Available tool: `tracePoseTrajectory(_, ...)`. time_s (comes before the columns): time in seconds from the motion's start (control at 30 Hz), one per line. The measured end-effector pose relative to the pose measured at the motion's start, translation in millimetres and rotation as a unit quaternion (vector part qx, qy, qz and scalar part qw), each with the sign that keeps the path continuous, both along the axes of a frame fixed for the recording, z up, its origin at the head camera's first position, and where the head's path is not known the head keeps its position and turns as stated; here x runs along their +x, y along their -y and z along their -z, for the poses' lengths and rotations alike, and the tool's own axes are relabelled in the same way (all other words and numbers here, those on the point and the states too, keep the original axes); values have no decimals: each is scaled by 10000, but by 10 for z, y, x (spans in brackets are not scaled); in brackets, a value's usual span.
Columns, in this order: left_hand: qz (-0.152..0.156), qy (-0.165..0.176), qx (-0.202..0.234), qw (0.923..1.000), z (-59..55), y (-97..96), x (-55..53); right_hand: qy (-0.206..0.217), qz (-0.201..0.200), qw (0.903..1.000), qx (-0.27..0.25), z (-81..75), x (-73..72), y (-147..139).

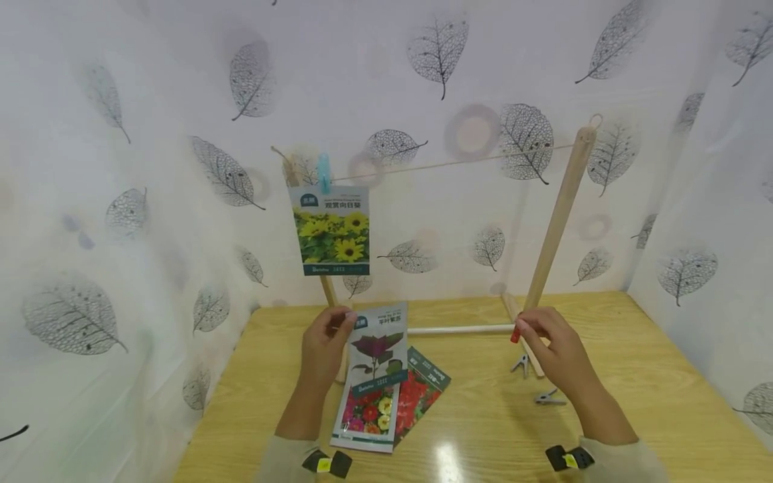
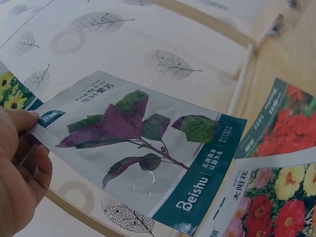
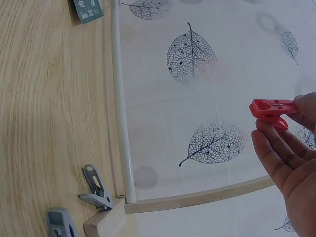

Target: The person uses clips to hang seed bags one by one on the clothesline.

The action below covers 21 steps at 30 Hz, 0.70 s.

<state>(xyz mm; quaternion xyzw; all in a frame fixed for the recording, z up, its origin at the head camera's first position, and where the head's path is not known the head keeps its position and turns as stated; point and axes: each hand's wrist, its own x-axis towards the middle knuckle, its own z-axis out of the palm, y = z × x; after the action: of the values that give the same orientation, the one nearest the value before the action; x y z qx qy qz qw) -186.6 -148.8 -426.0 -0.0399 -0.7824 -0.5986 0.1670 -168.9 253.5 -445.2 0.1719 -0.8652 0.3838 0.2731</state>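
Note:
My left hand [image 1: 324,344] pinches a seed packet [image 1: 379,349] with a purple-leaved plant by its upper corner; in the left wrist view this perilla packet [image 2: 133,148] hangs tilted above the others. Between the thumb and fingers of my right hand [image 1: 552,342] is a small red clothespin [image 1: 515,334], plainer in the right wrist view, where the red clothespin [image 3: 270,109] points left. A sunflower seed packet [image 1: 332,231] hangs from the string [image 1: 447,163], held by a blue clothespin [image 1: 324,173] at the left.
On the table [image 1: 471,416] lie a packet of mixed flowers [image 1: 365,419] and a red-flower packet [image 1: 423,389], overlapping. Two grey clothespins, one [image 1: 521,364] by the foot of the right wooden post [image 1: 558,221], lie at the right. A white rod [image 1: 461,329] runs low between the posts.

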Motion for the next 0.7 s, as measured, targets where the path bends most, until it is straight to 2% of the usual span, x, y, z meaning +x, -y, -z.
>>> tracePoseTrajectory(0.3, -6, -211, -303, 9993, -60, 28, -42, -37, -29, 9999, 147, -80, -4, 6)
tracePoseTrajectory(0.53, -16, -145, -434, 9989, -165, 45, -66, -130, -76, 9998, 141, -163, 1, 15)
tracePoseTrajectory(0.7, 26, -251, -543, 9982, -224, 56, -64, -332, -241, 9987, 311, -212, -2, 32)
